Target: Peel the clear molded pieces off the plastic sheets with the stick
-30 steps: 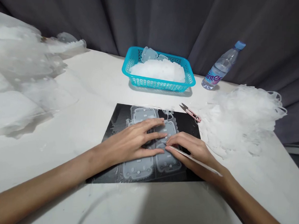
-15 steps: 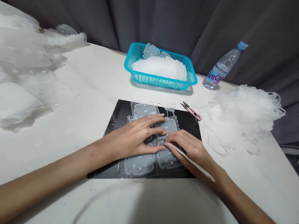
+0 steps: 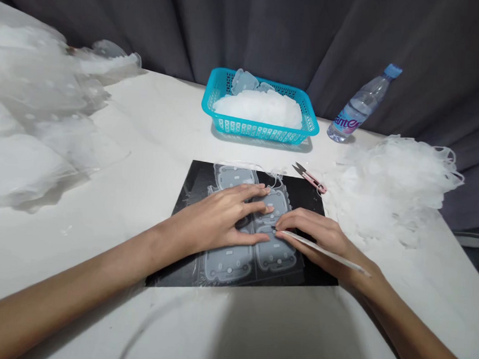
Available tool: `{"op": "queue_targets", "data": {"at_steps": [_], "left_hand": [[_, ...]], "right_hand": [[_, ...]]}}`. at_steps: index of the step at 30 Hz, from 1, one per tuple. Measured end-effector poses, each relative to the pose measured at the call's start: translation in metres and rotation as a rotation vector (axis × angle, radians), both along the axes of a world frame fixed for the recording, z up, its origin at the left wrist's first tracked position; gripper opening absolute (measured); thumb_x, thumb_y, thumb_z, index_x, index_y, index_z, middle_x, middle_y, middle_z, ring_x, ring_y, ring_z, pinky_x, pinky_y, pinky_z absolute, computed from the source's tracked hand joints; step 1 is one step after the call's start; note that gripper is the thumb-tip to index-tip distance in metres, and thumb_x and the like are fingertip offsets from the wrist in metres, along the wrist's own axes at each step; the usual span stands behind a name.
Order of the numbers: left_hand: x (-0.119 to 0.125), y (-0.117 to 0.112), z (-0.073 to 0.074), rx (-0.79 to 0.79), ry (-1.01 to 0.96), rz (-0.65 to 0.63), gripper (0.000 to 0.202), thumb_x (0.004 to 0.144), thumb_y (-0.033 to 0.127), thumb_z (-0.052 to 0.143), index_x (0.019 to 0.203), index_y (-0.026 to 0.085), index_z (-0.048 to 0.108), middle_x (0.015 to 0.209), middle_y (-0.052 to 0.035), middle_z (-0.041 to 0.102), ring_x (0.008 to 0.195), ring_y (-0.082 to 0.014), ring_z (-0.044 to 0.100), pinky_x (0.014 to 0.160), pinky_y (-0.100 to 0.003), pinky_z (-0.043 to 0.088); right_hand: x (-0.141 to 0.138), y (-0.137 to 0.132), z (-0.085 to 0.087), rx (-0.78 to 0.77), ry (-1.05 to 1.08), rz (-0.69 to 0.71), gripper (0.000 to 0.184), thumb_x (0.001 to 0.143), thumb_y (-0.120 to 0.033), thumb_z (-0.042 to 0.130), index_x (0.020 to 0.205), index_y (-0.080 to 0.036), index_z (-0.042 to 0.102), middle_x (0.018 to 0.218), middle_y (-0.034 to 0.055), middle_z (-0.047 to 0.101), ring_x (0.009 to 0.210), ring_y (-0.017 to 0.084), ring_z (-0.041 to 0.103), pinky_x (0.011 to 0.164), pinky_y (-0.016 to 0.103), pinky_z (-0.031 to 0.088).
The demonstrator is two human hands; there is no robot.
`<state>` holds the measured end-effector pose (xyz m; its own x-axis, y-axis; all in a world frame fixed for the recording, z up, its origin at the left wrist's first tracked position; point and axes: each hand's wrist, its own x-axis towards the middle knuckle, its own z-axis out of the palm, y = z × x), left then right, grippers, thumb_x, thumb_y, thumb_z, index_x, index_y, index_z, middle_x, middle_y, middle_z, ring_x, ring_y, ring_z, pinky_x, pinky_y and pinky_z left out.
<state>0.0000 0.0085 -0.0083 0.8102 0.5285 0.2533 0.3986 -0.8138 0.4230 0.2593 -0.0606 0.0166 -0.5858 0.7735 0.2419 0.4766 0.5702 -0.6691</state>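
Note:
My left hand [image 3: 232,214] lies with fingers spread over a translucent moulded sheet [image 3: 229,261], pressing it against a black mat [image 3: 194,184]. The sheet has several rounded panels with small holes and slots, and part of it is hidden under the hand. My right hand [image 3: 317,237] is closed around a slim white stick-like tool [image 3: 328,252]. Its thin dark tip meets the sheet near the gap between the right-hand panels, just right of my left fingertips. I cannot tell the exact kind of tool. Loose trimmed strips curl at the sheet's top edge.
Pink-handled thread snips [image 3: 310,178] lie at the mat's top right corner. Behind stand a turquoise basket [image 3: 263,132] of translucent pieces and a water bottle [image 3: 361,109]. A heap of white scraps [image 3: 403,185] sits right, and piled translucent sheets [image 3: 30,115] lie left.
My right hand has shifted slightly right and away from my left fingers, with the tool in it. My left hand stays spread on the sheet. The whole view has moved a little.

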Motion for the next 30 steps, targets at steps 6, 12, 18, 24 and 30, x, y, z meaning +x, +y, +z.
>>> {"op": "queue_targets", "data": {"at_steps": [6,12,18,24,30], "left_hand": [[0.000,0.000,-0.001,-0.006,-0.019,-0.002,0.053,0.096,0.058,0.065,0.132,0.019,0.069,0.156,-0.0161,0.056,0.142,-0.0351,0.055,0.118,-0.051,0.047],[0.000,0.000,0.001,-0.006,0.001,-0.007,0.052,0.098,0.058,0.064,0.132,0.020,0.068,0.158,-0.0165,0.053,0.144,-0.0350,0.053,0.118,-0.051,0.047],[0.000,0.000,0.005,-0.037,0.019,0.016,0.053,0.095,0.059,0.067,0.132,0.021,0.070,0.159,-0.0151,0.052,0.145,-0.0369,0.051,0.120,-0.053,0.044],[-0.001,0.001,0.002,-0.019,0.001,-0.006,0.056,0.095,0.060,0.067,0.136,0.022,0.067,0.162,-0.0148,0.048,0.149,-0.0353,0.047,0.122,-0.053,0.042],[-0.001,0.004,-0.002,-0.004,0.012,-0.011,0.056,0.095,0.060,0.067,0.136,0.022,0.067,0.165,-0.0146,0.045,0.151,-0.0354,0.044,0.123,-0.053,0.041]], "right_hand": [[-0.009,0.002,-0.006,0.133,-0.028,-0.001,0.011,0.106,-0.019,0.054,0.112,-0.020,0.063,0.104,0.0084,0.072,0.102,0.020,0.068,0.092,0.035,0.056],[-0.019,0.000,-0.010,0.297,-0.118,-0.043,0.010,0.106,-0.014,0.052,0.108,-0.018,0.062,0.099,0.0086,0.074,0.096,0.020,0.070,0.090,0.033,0.057],[-0.015,-0.005,-0.011,0.288,-0.201,-0.046,0.013,0.106,-0.016,0.050,0.109,-0.019,0.062,0.105,0.0105,0.072,0.098,0.022,0.069,0.090,0.035,0.057],[-0.007,-0.002,-0.003,0.257,-0.162,-0.059,0.013,0.107,-0.018,0.049,0.105,-0.020,0.062,0.097,0.0086,0.074,0.092,0.020,0.073,0.084,0.032,0.058],[-0.014,-0.002,-0.004,0.297,-0.150,-0.042,0.012,0.106,-0.015,0.050,0.105,-0.018,0.062,0.097,0.0089,0.075,0.096,0.020,0.073,0.086,0.032,0.059]]}}
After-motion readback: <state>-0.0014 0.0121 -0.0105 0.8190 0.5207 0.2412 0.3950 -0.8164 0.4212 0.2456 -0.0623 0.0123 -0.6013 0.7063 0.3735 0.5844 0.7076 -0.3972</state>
